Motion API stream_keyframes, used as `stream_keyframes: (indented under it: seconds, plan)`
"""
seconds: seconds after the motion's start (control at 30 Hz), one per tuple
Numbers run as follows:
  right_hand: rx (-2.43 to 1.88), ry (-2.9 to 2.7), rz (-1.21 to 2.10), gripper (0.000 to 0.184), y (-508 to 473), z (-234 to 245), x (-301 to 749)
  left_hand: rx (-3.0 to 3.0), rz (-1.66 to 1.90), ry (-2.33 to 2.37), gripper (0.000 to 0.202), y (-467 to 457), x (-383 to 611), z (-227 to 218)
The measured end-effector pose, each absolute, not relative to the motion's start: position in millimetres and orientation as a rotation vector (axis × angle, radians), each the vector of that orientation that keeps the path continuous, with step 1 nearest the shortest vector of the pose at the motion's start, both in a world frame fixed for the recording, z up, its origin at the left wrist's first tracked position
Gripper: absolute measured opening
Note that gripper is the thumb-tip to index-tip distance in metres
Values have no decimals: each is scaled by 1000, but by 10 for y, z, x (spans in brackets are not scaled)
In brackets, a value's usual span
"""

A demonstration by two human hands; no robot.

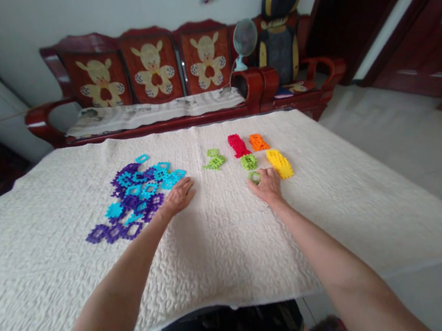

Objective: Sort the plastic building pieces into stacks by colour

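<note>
My left hand (178,196) lies flat and open on the white quilted cloth (225,243), right beside a loose heap of purple and cyan plastic pieces (136,198). My right hand (268,185) is curled over a green ring-shaped piece (253,177), fingers closed on it. Just beyond it sits a stack of green pieces (248,161). Sorted stacks stand around it: red (238,145), orange (258,141) and yellow (280,163). A few light green pieces (214,160) lie to the left of the stacks.
A dark red wooden sofa (150,87) with bear-print cushions stands behind the table. A small fan (244,41) and a black-and-yellow backrest (281,27) sit at its right end. Dark wooden doors (413,29) fill the right side.
</note>
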State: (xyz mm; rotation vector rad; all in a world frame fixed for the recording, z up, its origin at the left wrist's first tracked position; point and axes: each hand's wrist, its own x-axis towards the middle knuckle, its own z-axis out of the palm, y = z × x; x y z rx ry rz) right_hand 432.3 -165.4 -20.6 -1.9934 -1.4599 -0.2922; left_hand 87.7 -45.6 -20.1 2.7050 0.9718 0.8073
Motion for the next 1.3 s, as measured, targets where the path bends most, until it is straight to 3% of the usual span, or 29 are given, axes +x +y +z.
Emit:
stream_keyframes:
  seconds: [0.17, 0.37, 0.47, 0.8, 0.97, 1.3]
  plan:
    - [-1944, -1467, -304, 37, -1675, -203, 4325, 2663, 852, 1023, 32, -326, 967, -217]
    - [-1979, -1427, -261, 49, -1680, -167, 4302, 2673, 923, 1017, 35, -299, 975, -262]
    - [-1996, -1417, -241, 46, -1693, -154, 4295, 2687, 924, 1023, 36, -298, 970, -269]
    - [-1583, -1359, -191, 54, -1633, -192, 4385, 2711, 940, 1056, 35, -292, 959, -307]
    - [-1586, -1338, -202, 61, -1459, -103, 4363, 2732, 956, 1034, 34, -288, 945, -331]
    - [-1695, -1343, -253, 55, -1368, -187, 4340, 2734, 981, 1036, 32, -308, 963, -322]
